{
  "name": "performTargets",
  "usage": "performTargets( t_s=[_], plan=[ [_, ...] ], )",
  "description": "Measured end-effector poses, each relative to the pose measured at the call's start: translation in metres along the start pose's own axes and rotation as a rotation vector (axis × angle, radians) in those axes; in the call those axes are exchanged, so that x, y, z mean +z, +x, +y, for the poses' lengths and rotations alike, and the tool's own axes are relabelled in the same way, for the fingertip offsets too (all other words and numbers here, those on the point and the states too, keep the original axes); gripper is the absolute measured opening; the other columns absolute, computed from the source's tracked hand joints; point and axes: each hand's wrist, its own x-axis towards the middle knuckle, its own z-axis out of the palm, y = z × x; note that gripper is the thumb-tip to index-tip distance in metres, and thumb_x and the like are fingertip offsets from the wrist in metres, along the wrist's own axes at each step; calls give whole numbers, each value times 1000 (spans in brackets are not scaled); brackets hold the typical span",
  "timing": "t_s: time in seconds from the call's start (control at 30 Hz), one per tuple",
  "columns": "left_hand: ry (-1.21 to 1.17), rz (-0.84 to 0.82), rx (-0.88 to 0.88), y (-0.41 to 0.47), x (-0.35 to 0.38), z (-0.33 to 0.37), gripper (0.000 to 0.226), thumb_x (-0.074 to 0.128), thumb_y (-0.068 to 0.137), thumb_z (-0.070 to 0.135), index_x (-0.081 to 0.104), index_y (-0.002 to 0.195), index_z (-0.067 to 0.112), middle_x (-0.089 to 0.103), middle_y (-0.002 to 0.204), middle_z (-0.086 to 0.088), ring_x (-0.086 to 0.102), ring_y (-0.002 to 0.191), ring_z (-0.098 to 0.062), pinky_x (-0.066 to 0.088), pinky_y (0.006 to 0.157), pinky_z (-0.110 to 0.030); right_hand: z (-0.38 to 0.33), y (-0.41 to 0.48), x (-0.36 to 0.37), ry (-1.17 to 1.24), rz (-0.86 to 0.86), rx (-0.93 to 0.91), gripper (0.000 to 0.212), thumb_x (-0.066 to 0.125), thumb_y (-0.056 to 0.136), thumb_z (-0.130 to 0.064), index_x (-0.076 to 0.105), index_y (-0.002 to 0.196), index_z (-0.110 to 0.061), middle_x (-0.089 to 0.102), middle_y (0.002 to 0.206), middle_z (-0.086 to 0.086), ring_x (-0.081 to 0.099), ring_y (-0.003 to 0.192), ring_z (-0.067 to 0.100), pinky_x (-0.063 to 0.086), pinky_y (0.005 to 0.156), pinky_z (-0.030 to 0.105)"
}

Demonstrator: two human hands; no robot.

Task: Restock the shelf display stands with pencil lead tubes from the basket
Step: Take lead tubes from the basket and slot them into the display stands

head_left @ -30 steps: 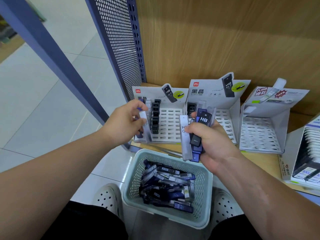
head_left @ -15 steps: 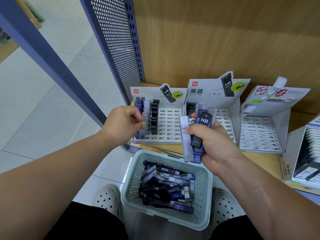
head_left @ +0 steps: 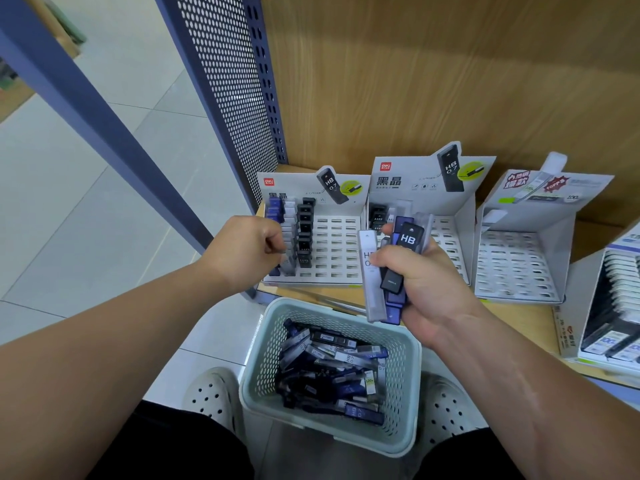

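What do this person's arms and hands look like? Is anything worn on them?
The left arm and right arm are bare as far up as the view reaches, with no sleeve in sight. The left hand and right hand have no gloves. No watch, bracelet or ring shows on the sides facing the camera.

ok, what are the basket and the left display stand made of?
Basket: looks like moulded plastic, matte pale green; perforated lattice walls, rounded rim. Left display stand: probably printed cardboard, white; folded side panels, die-cut slots.
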Motion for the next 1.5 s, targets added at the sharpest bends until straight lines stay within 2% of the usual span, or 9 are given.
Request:
performTargets(
  t_s=[0.3,0.53,0.67,0.87,0.93,1.03,1.1,1.27,1.5],
  plan=[
    [49,17,43,-1,4,-1,15,76,76,0,69,69,11,61,68,8,61,66,-15,41,58,-15,2,1,1,-10,-15,1,33,68,84,6,64,100,-22,63,77,0,61,65,16,52,62,30],
    [90,14,93,-3,7,-5,16,75,73,-3,70,70,12,55,66,10,55,62,-16,38,56,-18,1,2,0,-12,-17,1,32,68,84,6,64,99,-22,63,79,1,59,66,17,52,63,31],
    [178,-5,149,-3,15,-10,15,78,70,1,74,68,16,64,73,2,60,66,-23,51,60,-33,1,3,0,-6,-20,-1,31,68,84,6,63,98,-22,62,80,2,59,65,17,51,62,30],
    [228,-50,83,0,10,0,6,79,76,23,76,70,23,63,78,6,62,74,-20,53,64,-36,1,4,-2,-2,-26,-6,36,76,73,1,63,98,-21,63,83,3,61,69,19,53,65,33],
    [122,-69,32,0,5,16,18,76,83,35,72,69,25,63,71,10,62,71,-13,51,61,-31,1,3,-1,-20,-35,-17,41,77,64,-3,63,98,-21,64,82,3,62,68,18,54,66,33],
    [-473,-136,-166,-2,-2,54,25,66,92,38,72,78,19,69,73,1,60,63,-12,46,53,-21,1,2,3,-57,-66,-51,41,75,69,4,60,101,-16,61,80,4,60,66,16,52,63,29],
    [-731,-212,-224,-4,-4,75,20,64,94,31,73,86,15,68,73,-1,53,57,-14,40,50,-22,2,0,6,-85,-95,-66,43,72,63,-2,59,102,-15,60,78,4,60,66,15,51,59,26],
    [-876,-249,-222,0,-3,88,5,67,91,6,71,88,4,63,61,-4,54,52,-15,44,47,-25,2,-3,5,-135,-131,-92,30,64,82,14,59,94,-13,67,72,1,65,62,13,53,58,26],
    [-988,-159,-269,29,-16,86,7,71,87,3,71,92,-1,67,68,-17,61,54,-19,53,51,-26,-4,4,-2,86,-23,-1,26,62,87,10,60,88,-15,63,62,3,61,55,16,51,53,28]
  ],
)
